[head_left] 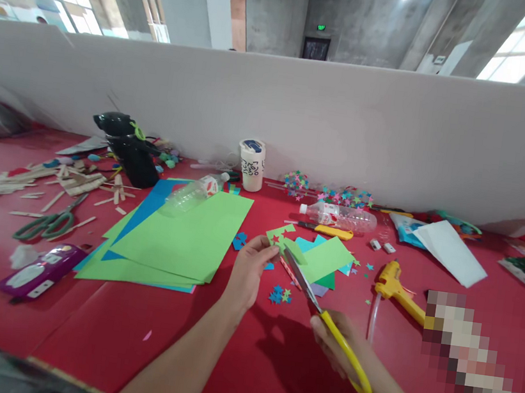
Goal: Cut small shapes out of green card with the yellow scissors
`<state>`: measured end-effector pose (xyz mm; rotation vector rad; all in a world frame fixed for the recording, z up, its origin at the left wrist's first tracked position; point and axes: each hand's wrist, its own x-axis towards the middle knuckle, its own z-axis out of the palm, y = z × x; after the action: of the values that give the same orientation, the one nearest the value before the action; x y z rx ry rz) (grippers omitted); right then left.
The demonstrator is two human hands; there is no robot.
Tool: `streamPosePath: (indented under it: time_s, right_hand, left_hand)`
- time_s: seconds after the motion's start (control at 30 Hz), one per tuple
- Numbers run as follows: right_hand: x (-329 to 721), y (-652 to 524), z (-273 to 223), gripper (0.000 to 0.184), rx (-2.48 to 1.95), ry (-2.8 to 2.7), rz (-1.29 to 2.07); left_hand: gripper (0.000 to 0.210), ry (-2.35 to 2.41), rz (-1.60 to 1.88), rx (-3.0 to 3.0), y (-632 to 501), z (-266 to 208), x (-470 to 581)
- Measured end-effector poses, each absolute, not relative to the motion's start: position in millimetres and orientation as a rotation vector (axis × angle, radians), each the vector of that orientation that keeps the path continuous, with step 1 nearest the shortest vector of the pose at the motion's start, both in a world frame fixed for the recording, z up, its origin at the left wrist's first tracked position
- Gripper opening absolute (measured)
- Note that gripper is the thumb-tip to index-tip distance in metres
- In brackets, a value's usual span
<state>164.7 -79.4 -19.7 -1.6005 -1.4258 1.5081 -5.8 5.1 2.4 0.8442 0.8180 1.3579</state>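
Observation:
Pinched in my left hand [250, 269] is a small piece of light green paper [282, 231] with cut edges, and the red table shows through a star-shaped gap in it. My right hand [333, 341] grips yellow-handled scissors [343, 349], their blades pointing up and left beside the paper. Small blue and green paper stars [280, 295] lie on the table just below the blades. Behind the scissors rest a light green sheet [329, 260] and other coloured scraps.
Large green and blue sheets [180, 237] lie left with a clear plastic bottle [195, 194] on them. A yellow glue gun [398, 288] sits right. Further back are a white cup [251, 166], a yellow utility knife [332, 232] and another bottle [339, 217]. Green-handled scissors [48, 223] lie far left.

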Motion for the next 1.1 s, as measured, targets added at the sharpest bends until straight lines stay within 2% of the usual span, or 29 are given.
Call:
streamPosePath:
  time_s: [0.33,0.7,1.1]
  right_hand:
    - [160.2,-79.5,-24.8,0.049,-1.588,-1.457,1.461]
    - [163.0,-84.3,-24.6,0.051,-1.513,-1.486,1.479]
    - [174.4,-79.7,-18.8,0.052,-1.503,-1.688,1.485]
  left_hand:
    - [0.010,0.720,1.210,0.715,1.4,1.9,-2.2]
    - [0.008,0.823,1.220,1.021,8.7,4.7,-12.2]
    - [0.006,0.848,1.170,1.035,10.8,5.1,-15.1]
